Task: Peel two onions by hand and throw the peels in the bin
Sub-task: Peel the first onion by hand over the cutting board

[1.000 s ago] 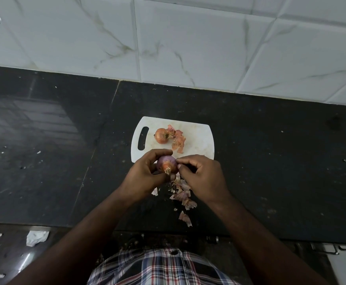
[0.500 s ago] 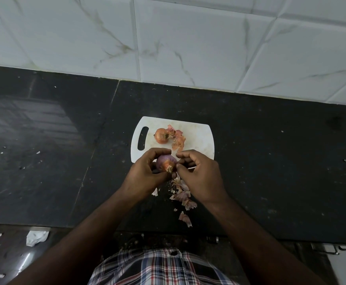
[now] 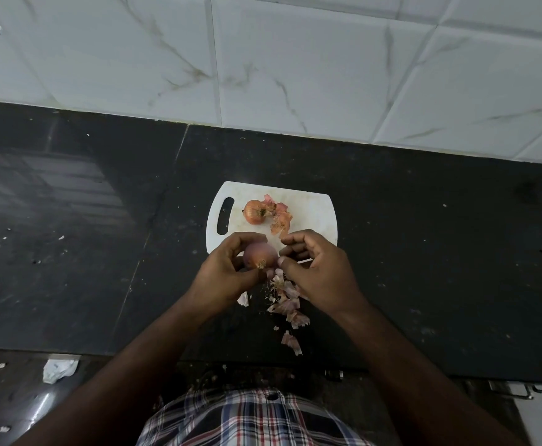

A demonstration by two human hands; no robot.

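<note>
My left hand [image 3: 224,275] grips a purple onion [image 3: 260,255] just above the near edge of the white cutting board [image 3: 314,210], root end towards me. Beside it on the right, my right hand [image 3: 318,272] has its fingers curled, thumb tip at the onion's side; whether it pinches a bit of skin I cannot tell. A second onion [image 3: 254,212] with orange skin lies on the board, with torn peels [image 3: 280,218] next to it. More loose peels [image 3: 287,305] lie on the black counter below my hands.
The black stone counter [image 3: 440,252] runs left to right under a white tiled wall [image 3: 295,66]. A crumpled white scrap [image 3: 58,370] lies on the floor at lower left. A metal handle [image 3: 517,389] shows at lower right. No bin is in view.
My right hand has shifted a little to the right, away from the onion's front. The left hand has turned the onion slightly. The peels and the second onion have stayed put.
</note>
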